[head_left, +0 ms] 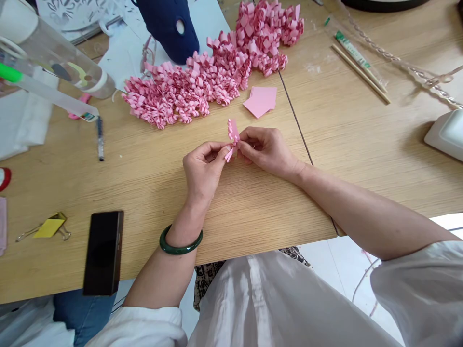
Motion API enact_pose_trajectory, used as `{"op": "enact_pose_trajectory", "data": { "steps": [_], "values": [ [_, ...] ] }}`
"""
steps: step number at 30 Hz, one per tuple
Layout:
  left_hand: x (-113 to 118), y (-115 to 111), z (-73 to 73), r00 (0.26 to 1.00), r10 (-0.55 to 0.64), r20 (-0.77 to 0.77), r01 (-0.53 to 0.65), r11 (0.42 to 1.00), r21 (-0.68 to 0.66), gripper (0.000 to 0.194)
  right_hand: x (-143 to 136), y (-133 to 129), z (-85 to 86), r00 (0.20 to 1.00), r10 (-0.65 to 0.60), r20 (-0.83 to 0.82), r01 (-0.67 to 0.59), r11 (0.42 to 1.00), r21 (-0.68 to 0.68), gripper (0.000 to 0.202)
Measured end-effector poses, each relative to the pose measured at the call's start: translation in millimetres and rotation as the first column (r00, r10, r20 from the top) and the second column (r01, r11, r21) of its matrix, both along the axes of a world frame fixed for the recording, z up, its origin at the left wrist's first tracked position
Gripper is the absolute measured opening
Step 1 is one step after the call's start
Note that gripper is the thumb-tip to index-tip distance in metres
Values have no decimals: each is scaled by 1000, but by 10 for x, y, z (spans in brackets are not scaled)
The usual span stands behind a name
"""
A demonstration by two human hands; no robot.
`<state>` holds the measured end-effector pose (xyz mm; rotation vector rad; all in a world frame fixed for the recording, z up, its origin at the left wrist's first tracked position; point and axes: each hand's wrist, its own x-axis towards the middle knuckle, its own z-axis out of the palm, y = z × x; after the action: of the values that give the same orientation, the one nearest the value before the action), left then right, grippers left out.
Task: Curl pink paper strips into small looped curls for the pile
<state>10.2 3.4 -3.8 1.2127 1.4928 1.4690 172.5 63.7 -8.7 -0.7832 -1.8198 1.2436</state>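
Note:
Between my two hands is a small pink paper piece (234,129), cut into narrow strips, with a row of curled loops along its upper part and straight strips at its lower end. My left hand (204,166) pinches its lower left side between thumb and finger. From the right, my right hand (265,149) has thumb and fingertips closed on the same piece. A few flat pink paper sheets (261,101) lie just beyond my right hand. Behind them stretches a long heap of curled pink paper pieces (195,84).
A navy bottle (168,29) stands behind the heap, a clear bottle (75,62) at upper left. On the left lie a pen (100,140), a phone (103,253) and a yellow binder clip (50,225). Wooden chopsticks (361,74) and a twisted cord (398,60) are at right.

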Motion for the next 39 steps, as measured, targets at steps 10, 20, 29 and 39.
{"op": "enact_pose_trajectory", "data": {
  "steps": [10,20,29,39],
  "values": [
    [-34,9,-16,998,-6,-63,8,1000,29,10,7,17,-4,1000,-16,27,16,1000,14,11],
    [-40,7,-13,997,-24,-79,26,999,26,12,15,25,-18,999,-5,40,4,1000,31,8],
    [-60,12,-12,998,-46,-45,46,999,10,13,15,24,1,997,68,-38,-70,996,-54,14],
    [-43,19,72,996,-62,65,63,998,-5,21,3,33,24,994,38,-102,-53,987,-149,22]
  ]
}}
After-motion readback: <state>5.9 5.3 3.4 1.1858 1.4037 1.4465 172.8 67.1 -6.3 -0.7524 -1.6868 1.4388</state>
